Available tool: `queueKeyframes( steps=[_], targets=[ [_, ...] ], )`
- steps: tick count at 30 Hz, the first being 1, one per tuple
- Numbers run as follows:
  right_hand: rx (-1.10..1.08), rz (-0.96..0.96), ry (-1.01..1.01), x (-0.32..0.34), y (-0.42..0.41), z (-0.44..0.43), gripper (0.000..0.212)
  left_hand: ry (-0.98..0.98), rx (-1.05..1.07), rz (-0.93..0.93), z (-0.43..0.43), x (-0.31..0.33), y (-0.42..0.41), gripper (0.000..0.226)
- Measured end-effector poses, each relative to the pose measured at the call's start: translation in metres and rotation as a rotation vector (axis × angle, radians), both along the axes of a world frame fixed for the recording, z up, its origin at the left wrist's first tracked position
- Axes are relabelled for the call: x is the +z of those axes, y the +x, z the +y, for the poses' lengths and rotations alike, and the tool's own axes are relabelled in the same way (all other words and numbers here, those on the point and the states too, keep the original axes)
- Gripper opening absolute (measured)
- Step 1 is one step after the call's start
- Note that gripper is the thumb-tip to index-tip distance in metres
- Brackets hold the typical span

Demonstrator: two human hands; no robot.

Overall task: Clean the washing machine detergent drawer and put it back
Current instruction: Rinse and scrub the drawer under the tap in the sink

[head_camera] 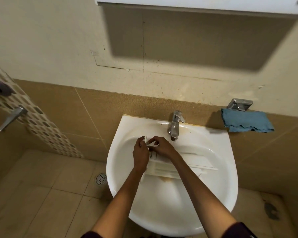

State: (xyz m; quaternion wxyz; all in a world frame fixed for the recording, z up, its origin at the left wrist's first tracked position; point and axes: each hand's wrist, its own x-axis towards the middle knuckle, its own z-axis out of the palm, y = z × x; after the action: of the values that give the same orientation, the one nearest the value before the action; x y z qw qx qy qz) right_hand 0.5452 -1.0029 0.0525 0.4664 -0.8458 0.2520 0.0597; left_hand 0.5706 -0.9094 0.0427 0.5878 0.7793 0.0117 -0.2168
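In white ceramic wash basin (227, 169) I see long white plastic detergent drawer (170, 169) lying across bowl, partly under both forearms. Left hand (141, 155): fingers curled, gripping small white plastic piece (147, 142) at drawer's far left end. Right hand (162, 148): thumb and fingers pinching same piece from right side. Can't tell if piece attached to drawer or loose. Chrome single-lever tap (175, 124) just beyond right hand. Crumpled blue cloth (246, 121) on tiled ledge, right of basin, well apart.
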Motion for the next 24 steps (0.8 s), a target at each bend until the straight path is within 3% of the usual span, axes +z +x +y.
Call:
queueKeyframes(
  steps=[4, 9, 15, 21, 24],
  targets=[
    [0.029, 0.040, 0.055, -0.004, 0.003, -0.012, 0.027, -0.003, 0.006, 0.000, 0.000, -0.001, 0.001, 0.040],
    [-0.227, -0.009, 0.130, -0.013, 0.010, -0.009, 0.019, -0.002, 0.006, -0.001, -0.001, -0.001, 0.000, 0.040],
    [-0.196, 0.032, -0.079, -0.012, 0.013, 0.003, 0.019, 0.012, -0.003, -0.004, 0.000, -0.001, -0.001, 0.040],
    [-0.103, 0.064, -0.123, -0.005, 0.015, -0.003, 0.014, 0.005, -0.001, -0.014, 0.001, 0.000, -0.001, 0.040],
    [-0.071, 0.116, -0.022, -0.005, 0.016, -0.009, 0.022, 0.006, -0.002, -0.021, 0.001, 0.001, -0.002, 0.040]
  ],
)
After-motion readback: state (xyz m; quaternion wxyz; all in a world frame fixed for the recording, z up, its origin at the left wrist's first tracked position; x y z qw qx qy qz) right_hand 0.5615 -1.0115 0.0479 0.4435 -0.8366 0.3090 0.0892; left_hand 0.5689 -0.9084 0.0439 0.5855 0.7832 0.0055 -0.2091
